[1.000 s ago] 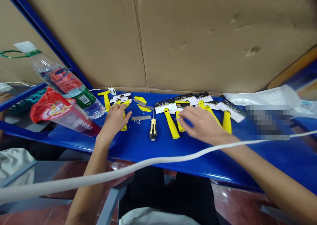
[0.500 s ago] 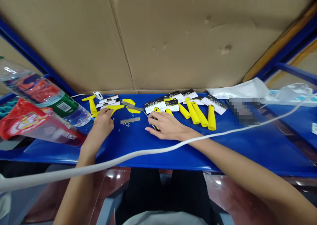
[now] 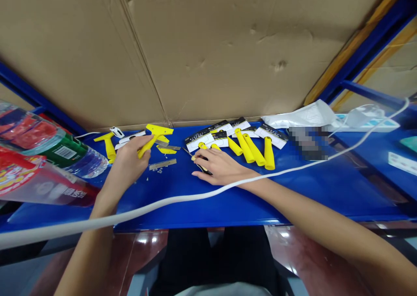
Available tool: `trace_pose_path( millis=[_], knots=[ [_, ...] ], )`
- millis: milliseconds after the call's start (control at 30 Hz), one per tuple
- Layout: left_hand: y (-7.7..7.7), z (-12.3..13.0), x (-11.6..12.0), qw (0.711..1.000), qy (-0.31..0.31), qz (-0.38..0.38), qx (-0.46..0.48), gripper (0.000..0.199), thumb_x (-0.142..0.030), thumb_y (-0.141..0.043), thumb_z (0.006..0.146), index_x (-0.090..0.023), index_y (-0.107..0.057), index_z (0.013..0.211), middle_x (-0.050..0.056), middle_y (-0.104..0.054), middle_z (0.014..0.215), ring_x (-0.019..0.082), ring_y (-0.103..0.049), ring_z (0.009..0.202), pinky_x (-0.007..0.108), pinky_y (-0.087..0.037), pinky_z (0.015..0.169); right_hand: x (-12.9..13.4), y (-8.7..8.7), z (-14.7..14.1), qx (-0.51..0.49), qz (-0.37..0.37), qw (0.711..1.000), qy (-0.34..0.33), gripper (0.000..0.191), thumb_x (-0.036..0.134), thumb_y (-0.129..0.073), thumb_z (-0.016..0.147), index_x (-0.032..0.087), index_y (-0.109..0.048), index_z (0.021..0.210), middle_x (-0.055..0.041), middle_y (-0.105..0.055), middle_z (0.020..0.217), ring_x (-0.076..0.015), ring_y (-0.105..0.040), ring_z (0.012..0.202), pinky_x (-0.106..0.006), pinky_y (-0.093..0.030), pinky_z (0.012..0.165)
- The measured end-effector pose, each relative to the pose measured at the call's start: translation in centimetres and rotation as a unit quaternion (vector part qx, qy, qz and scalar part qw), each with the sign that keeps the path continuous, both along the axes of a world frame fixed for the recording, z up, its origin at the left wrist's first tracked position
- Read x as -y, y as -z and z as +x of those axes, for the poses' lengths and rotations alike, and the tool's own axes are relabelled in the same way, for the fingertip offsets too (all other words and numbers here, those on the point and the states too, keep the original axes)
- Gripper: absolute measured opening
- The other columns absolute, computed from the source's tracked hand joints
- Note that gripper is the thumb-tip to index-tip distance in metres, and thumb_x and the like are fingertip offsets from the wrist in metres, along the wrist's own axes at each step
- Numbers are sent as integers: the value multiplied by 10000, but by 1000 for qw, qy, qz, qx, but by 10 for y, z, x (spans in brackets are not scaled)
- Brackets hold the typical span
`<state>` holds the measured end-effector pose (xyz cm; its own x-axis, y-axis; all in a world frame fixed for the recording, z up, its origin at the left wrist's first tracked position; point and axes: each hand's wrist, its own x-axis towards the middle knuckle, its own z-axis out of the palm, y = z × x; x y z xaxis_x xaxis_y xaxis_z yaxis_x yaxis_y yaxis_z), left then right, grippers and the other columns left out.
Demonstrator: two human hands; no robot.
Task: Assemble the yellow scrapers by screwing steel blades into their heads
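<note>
While the left hand (image 3: 130, 157) closes around the stem of a yellow T-shaped tool (image 3: 157, 132), whose crosspiece points toward two o'clock from the knuckles, the right hand (image 3: 223, 166) lies palm down at the middle of the blue table (image 3: 202, 211), its fingers curled over a screwdriver (image 3: 204, 170). Only part of that black-and-pale handle shows between thumb and fingers, and its shaft slants toward ten o'clock; how firmly it is held I cannot tell. From the left hand, flat yellow pieces (image 3: 167, 150) lie near three o'clock, with a metal strip (image 3: 163, 164) slightly lower and a scatter of tiny metal parts (image 3: 159, 170) at four, too small to make out well. A second T-shaped piece (image 3: 110, 147) lies at about ten o'clock, and the bottle (image 3: 63, 150) leans in at nine, above a red-topped container (image 3: 48, 181). From the right hand, black-and-white cards (image 3: 198, 139) overlap between eleven and one o'clock, while several yellow handles (image 3: 255, 148) lie side by side at two, well short of the white plastic bag (image 3: 299, 115) farther out on that line. Nearest the camera, a white cable (image 3: 182, 198) sweeps from eight o'clock to two, crossing in front of both arms.
</note>
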<state>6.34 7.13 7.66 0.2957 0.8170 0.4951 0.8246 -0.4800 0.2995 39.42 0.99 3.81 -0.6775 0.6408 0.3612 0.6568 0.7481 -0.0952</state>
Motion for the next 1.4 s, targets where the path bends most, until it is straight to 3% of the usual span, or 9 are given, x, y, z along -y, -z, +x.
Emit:
trace_pose_path(
  millis=[167,300,400,500,567,667,767,967,1400],
  knots=[
    [17,5,-32,995,-21,-64,-78,359,-301,-584,869,-231,-832,1120,147,-849,1270,382,-793,1208,547,-607,1133,0,4,27,-46,29,999,1,489,555,-531,1179,132,-747,1295,-208,-747,1372,-363,-719,1201,-541,-561,1088],
    [28,2,-46,987,-38,-70,-141,206,-315,-591,828,-258,-786,865,143,-854,1091,385,-804,1122,534,-617,1085,-8,-2,53,-145,20,989,16,351,443,-509,1202,172,-733,1185,-161,-770,1236,-312,-725,1147,-483,-572,1043],
    [27,-1,-53,982,-43,-83,-164,148,-326,-622,801,-270,-759,788,131,-816,907,374,-811,993,516,-645,994,-16,-6,66,-224,27,972,60,262,377,-517,1196,207,-703,1124,-123,-758,1151,-271,-720,1065,-433,-567,963],
    [19,3,-57,983,-42,-86,-157,157,-332,-653,777,-255,-783,820,129,-797,821,375,-809,887,520,-659,927,-23,-8,74,-276,52,953,114,233,370,-543,1172,234,-662,1024,-99,-735,1047,-259,-701,962,-423,-554,892],
    [10,10,-56,988,-38,-69,-132,255,-345,-652,813,-236,-824,966,131,-840,926,355,-822,923,501,-664,948,-25,-9,78,-300,63,941,140,238,363,-549,1163,242,-640,979,-89,-726,998,-256,-691,923,-423,-545,865],
    [-6,25,-46,999,-30,-13,-11,371,-390,-621,946,-218,-813,1212,109,-870,1159,290,-837,1037,438,-662,1017,-28,-11,85,-321,84,929,164,242,372,-569,1151,244,-638,957,-79,-722,949,-253,-688,881,-423,-535,825],
    [-15,35,-30,993,-22,44,105,309,-413,-620,1022,-227,-808,1183,74,-874,1178,248,-835,1038,401,-666,1000,-30,-14,91,-352,101,909,198,273,416,-596,1135,259,-630,914,-64,-712,893,-245,-675,823,-416,-534,783],
    [-4,26,-21,991,-42,72,101,246,-412,-625,1040,-233,-795,1045,60,-872,1077,249,-816,969,410,-656,943,-33,-14,96,-380,102,885,249,308,427,-640,1097,264,-608,838,-26,-684,788,-221,-641,731,-396,-519,740],
    [14,15,-34,998,-47,26,20,289,-433,-599,994,-238,-802,1059,73,-864,1061,284,-810,999,397,-610,950,-30,-5,85,-352,73,905,227,341,444,-627,1093,263,-599,806,-31,-702,773,-230,-658,725,-397,-484,715]
  ],
)
